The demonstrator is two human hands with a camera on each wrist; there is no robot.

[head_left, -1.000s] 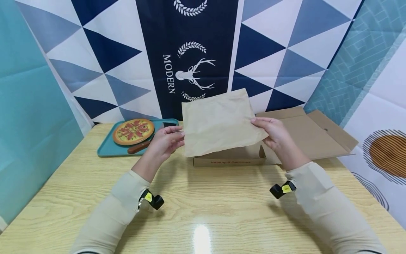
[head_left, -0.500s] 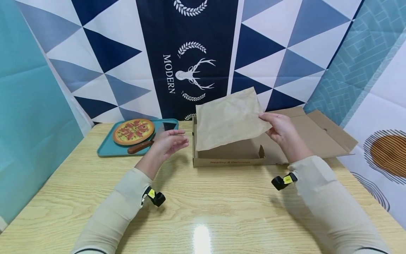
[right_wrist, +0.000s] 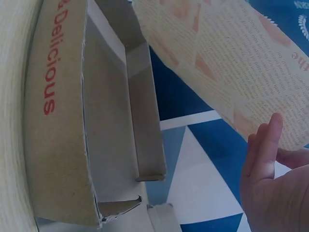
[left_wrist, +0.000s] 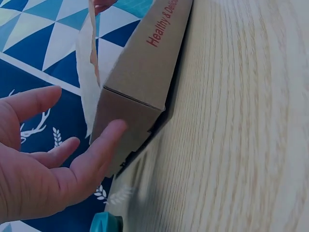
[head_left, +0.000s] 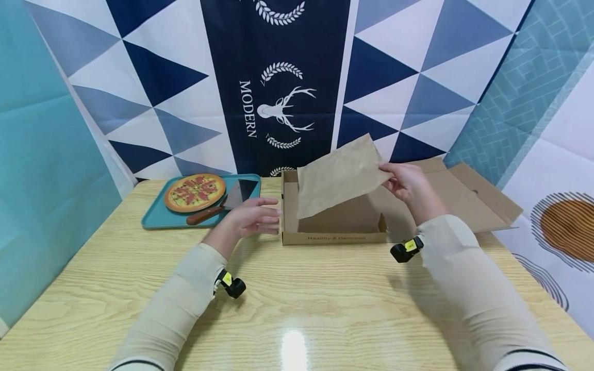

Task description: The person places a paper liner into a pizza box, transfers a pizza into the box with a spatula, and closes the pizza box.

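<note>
My right hand (head_left: 410, 188) pinches the right edge of a sheet of tan paper (head_left: 341, 178), which hangs tilted over the cardboard pizza box (head_left: 341, 238). The right wrist view shows reddish newspaper-style print on the paper's underside (right_wrist: 217, 63). The box stands with its lid (head_left: 457, 198) folded out to the right, and its front wall reads "Healthy & Delicious". My left hand (head_left: 255, 216) holds nothing; its fingers are spread beside the box's left front corner, as the left wrist view shows at the box's side wall (left_wrist: 120, 121).
At the back left lies a teal tray (head_left: 153, 219) bearing a pizza (head_left: 195, 192) and a pizza server (head_left: 206, 214) with a wooden handle. A patterned cloth (head_left: 278, 62) hangs behind the wooden table (head_left: 325, 299).
My left hand has let go of the paper and dropped slightly beside the box. The paper, now held by the right hand alone, has shifted right and its left end has swung over the box.
</note>
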